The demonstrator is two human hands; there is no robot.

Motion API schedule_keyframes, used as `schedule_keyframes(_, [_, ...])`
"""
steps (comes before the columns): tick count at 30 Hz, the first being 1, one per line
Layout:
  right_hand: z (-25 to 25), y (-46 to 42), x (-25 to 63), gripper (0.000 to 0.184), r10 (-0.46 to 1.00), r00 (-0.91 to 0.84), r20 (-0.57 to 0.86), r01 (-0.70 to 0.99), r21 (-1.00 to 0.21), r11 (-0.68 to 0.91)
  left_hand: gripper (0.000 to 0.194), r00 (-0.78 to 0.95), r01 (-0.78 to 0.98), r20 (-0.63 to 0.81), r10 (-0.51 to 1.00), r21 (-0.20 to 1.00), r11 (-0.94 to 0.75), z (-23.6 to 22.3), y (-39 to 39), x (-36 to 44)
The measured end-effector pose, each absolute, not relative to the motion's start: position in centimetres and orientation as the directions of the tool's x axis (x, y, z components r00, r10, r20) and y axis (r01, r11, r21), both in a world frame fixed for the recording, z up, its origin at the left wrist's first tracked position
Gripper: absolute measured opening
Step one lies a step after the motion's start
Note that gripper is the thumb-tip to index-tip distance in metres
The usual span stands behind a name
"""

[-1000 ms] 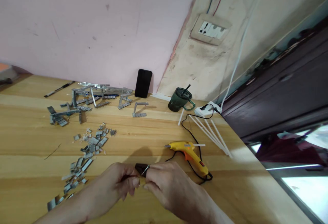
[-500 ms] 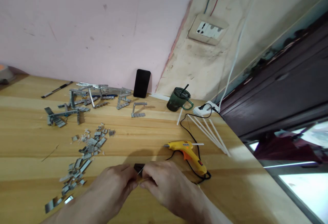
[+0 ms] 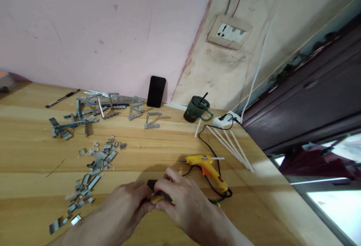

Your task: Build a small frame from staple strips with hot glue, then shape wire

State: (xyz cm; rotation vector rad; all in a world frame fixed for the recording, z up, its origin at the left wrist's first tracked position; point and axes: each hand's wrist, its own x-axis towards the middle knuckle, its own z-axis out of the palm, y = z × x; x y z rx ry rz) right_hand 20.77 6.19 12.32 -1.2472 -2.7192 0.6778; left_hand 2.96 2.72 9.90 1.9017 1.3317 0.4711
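Note:
My right hand (image 3: 183, 201) is wrapped round a pair of pliers with dark jaws and dark handles marked with yellow-green. The dark jaw (image 3: 151, 184) of the pliers points left, towards my other hand. Close beside it, my left hand (image 3: 126, 202) is closed in a pinch, its fingertips nearly touching the right thumb. What the left fingers hold is hidden. A short, thin, shiny wire-like piece (image 3: 153, 193) shows between the hands at the pliers. A yellow glue gun (image 3: 207, 167) lies beyond my right hand, with a white stick in its back.
Loose staple pieces (image 3: 103, 159) are strewn left of my hands. Several assembled staple shapes (image 3: 84, 116) stand behind them. A black phone (image 3: 156, 92) leans on the wall near a green mug (image 3: 196, 109). White glue sticks (image 3: 228, 146) and a power strip (image 3: 227, 119) are at right.
My left hand has turned and come closer to the right hand. The right forefinger has lifted, so more of the pliers' handle shows. The view has shifted slightly.

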Motion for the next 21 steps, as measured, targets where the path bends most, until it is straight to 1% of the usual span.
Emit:
schedule_keyframes(3, [12.2,6.1,20.7,0.008,0.730,-0.676,-0.098,0.695,-0.414,0.588,0.021,0.399,0.607,-0.125,0.909,0.779,-0.159,10.0,2.7,3.1])
schedule_keyframes(7, [11.7,6.0,20.5,0.005,0.703,-0.705,-0.094,0.672,-0.404,0.621,0.022,0.409,0.601,-0.117,0.905,0.781,-0.171,10.0,2.8,3.1])
schedule_keyframes(10, [11.3,6.0,20.2,0.009,0.680,-0.723,-0.120,0.663,-0.399,0.634,0.024,0.417,0.620,-0.100,0.903,0.758,-0.202,9.9,2.8,3.0])
schedule_keyframes(12, [11.3,6.1,20.1,0.015,0.660,-0.741,-0.128,0.641,-0.430,0.636,0.023,0.425,0.644,-0.128,0.896,0.738,-0.200,10.1,2.9,3.0])
schedule_keyframes(14, [11.3,6.4,20.2,0.016,0.649,-0.752,-0.113,0.600,-0.524,0.604,0.015,0.417,0.647,-0.149,0.897,0.742,-0.177,10.3,2.9,2.9])
schedule_keyframes(15, [11.4,6.6,20.2,0.016,0.652,-0.750,-0.115,0.576,-0.598,0.557,0.012,0.405,0.634,-0.150,0.902,0.757,-0.159,10.4,2.9,2.9])
schedule_keyframes(16, [11.5,6.9,20.3,0.016,0.658,-0.741,-0.136,0.548,-0.689,0.475,0.011,0.390,0.611,-0.144,0.909,0.779,-0.138,10.5,2.9,2.8])
schedule_keyframes(17, [11.5,7.2,20.4,0.017,0.659,-0.730,-0.180,0.510,-0.785,0.351,0.010,0.371,0.572,-0.137,0.918,0.813,-0.110,10.5,2.9,2.8])
schedule_keyframes(18, [11.6,7.5,20.4,0.017,0.645,-0.725,-0.241,0.460,-0.867,0.193,0.010,0.346,0.519,-0.136,0.928,0.852,-0.069,10.4,2.9,2.8])
schedule_keyframes(19, [11.5,7.7,20.5,0.017,0.617,-0.728,-0.298,0.394,-0.919,0.022,0.007,0.316,0.444,-0.141,0.938,0.896,-0.014,10.2,3.0,2.8])
schedule_keyframes(20, [11.4,7.9,20.5,0.018,0.582,-0.740,-0.337,0.318,-0.938,-0.140,0.005,0.286,0.341,-0.153,0.946,0.939,0.048,10.1,3.0,2.8])
schedule_keyframes(21, [11.2,8.0,20.4,0.021,0.555,-0.751,-0.358,0.238,-0.931,-0.278,0.003,0.258,0.207,-0.156,0.954,0.973,0.103,9.8,3.0,2.9])
